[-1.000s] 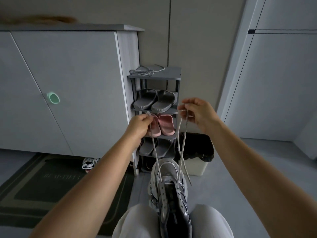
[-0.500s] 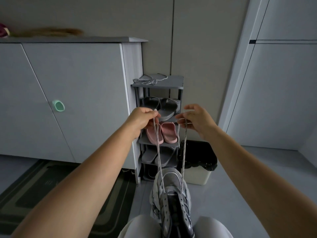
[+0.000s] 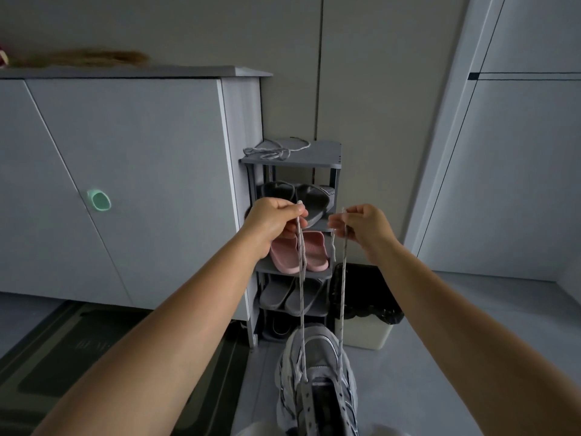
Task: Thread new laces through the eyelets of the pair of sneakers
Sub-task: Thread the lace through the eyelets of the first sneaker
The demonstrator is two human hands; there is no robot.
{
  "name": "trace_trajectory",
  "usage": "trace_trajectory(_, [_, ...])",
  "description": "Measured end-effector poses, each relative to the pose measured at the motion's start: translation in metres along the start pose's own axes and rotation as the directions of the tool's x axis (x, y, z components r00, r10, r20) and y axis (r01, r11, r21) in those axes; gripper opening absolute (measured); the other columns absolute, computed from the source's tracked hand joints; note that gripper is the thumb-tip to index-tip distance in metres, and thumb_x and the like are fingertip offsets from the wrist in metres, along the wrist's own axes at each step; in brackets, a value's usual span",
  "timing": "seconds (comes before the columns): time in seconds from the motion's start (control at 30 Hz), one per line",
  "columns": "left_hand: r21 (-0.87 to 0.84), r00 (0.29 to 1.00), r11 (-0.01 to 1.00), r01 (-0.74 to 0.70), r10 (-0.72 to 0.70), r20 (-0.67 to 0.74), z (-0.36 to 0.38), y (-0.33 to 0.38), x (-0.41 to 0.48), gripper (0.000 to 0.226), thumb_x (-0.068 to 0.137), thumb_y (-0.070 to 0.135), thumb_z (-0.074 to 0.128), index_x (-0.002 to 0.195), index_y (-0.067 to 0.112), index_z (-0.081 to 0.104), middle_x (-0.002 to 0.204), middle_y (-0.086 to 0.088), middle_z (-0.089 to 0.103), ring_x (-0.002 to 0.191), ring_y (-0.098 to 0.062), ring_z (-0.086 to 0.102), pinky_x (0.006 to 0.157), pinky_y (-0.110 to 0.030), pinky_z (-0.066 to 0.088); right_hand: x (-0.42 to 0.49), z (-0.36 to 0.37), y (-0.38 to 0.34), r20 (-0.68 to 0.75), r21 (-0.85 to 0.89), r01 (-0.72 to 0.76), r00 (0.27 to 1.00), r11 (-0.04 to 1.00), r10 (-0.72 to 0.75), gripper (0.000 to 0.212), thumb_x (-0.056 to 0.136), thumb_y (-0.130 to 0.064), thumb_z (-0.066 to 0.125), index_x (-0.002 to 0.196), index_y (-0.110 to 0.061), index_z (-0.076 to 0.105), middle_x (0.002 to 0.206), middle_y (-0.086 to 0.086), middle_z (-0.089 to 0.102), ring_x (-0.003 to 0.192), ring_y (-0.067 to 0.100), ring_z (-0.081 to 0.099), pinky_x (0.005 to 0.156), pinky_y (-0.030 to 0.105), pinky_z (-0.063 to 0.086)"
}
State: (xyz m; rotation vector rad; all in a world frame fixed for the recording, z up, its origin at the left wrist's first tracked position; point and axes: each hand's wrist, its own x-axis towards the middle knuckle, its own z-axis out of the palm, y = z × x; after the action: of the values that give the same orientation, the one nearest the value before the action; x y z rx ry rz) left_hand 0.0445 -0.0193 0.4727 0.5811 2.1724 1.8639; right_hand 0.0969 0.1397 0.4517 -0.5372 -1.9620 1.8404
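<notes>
Compared with a second before, the slack loop under the right hand [image 3: 361,226] was gone. Both strands of the speckled grey-white cord lace [image 3: 301,287] ran straight and taut down to the grey mesh sneaker [image 3: 317,354] at the near edge, toe pointing away. The left hand [image 3: 273,217] pinched its strand by the tip, fingers curled. The right's fingers were clamped on the other strand, short tail dangling. A grey plastic shoe rack [image 3: 327,158] stood further back.

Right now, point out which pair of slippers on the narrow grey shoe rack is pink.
The pink ribbed slippers on the middle shelf, just below the left hand; the dark grey slides above and grey slippers beneath are not.
</notes>
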Motion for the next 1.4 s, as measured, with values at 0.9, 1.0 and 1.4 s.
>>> trace_trajectory(0.9, [0.272,0.973,0.948,-0.165,0.112,0.201,0.030,-0.033,-0.011,0.037,0.084,0.004,0.060,0.119,0.010,0.049,0.111,-0.006,0.058,0.098,-0.014,0.057,0.081,-0.022,0.044,-0.014,0.012,0.016,0.198,0.136,-0.012,0.980,0.991,-0.015,0.019,0.091,-0.001,0.045,0.081,-0.013,0.055,0.073,0.005,0.062,0.038,0.001,0.045,0.036,0.014,0.034])
trace_trajectory(1.0, [0.144,0.965,0.982,-0.121,0.082,0.248,0.036,-0.039,-0.021,0.007,0.088,0.003,0.053,0.091,0.007,0.058,0.078,-0.005,0.060,0.060,0.000,0.059,0.059,-0.014,0.045,-0.017,0.001,0.009,0.190,0.247,0.013,0.980,0.969,-0.062,0.016,0.090,-0.006,0.051,0.076,-0.014,0.056,0.064,0.001,0.064,0.036,0.002,0.037,0.033,0.013,0.029])
trace_trajectory(1.4, [0.301,0.994,0.953,-0.028,-0.004,0.105,-0.038,-0.081,-0.062,0.017,0.092,0.013,0.051,0.091,0.010,0.067,0.053,0.001,0.057,0.048,-0.007,0.055,0.041,-0.019,0.041,0.000,-0.084,0.022,-0.244,-0.018,0.158,0.957,0.987,-0.158,0.019,0.091,-0.007,0.048,0.076,-0.019,0.052,0.071,0.003,0.062,0.031,0.002,0.028,0.033,0.016,0.024])
